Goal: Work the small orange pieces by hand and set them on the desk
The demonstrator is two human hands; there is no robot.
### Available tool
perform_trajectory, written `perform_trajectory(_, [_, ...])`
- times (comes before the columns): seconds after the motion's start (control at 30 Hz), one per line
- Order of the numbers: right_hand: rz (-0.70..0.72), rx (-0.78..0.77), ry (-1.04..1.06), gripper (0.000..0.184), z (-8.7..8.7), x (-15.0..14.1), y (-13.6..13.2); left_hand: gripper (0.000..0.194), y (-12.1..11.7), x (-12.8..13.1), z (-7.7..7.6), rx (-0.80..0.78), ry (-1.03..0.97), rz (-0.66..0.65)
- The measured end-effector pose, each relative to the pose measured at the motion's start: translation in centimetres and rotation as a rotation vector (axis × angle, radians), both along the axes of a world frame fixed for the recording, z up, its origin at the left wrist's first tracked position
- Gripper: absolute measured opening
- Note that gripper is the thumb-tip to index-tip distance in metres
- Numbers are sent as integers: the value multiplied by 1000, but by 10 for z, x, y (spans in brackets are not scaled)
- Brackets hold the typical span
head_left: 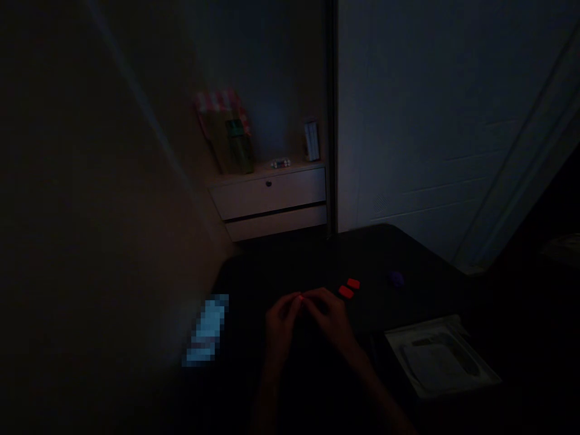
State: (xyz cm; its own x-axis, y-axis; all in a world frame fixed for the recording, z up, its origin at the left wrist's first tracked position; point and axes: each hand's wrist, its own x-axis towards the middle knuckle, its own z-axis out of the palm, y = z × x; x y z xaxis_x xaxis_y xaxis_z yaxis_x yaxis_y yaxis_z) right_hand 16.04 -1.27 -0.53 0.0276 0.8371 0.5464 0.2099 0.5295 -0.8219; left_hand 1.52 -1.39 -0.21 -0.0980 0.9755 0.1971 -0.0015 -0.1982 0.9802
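Red shows between the fingertips of both hands: one small red piece (301,297), held low over the near part of the dark bench (290,266). Left hand (280,320) pinches from the left, thumb and fingertips together; right hand (330,311) pinches from the right, fingers bent over. Piece mostly covered, scene very dark; cannot tell its shape or whether it is being turned.

Nearer red block (346,292) and farther red block (353,283) lie close together just beyond the right hand. Purple lump (397,278) sits farther right, well apart. Pale box (401,349) at near right.

Handling, as a judgement: pinch lightly and evenly from both sides, since so small a piece could pop out. Fingertips only, wrists steady, low over the bench so a slip lands there. Leave the right hand's outer side clear of the two blocks. More light would help.
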Motion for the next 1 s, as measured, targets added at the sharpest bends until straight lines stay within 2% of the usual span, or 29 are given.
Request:
perform_trajectory(0.53, [-26, -18, -19, 10, 1, 0, -1, 32, 2, 0, -1, -37, 11, 2])
perform_trajectory(0.8, [25, 11, -22, 13, 9, -1, -6, 31, 1, 1, 1, 3, 72, 48])
perform_trajectory(1.0, [22, 9, -50, 11, 7, 0, -5, 33, 2, 0, -1, 5, 85, 49])
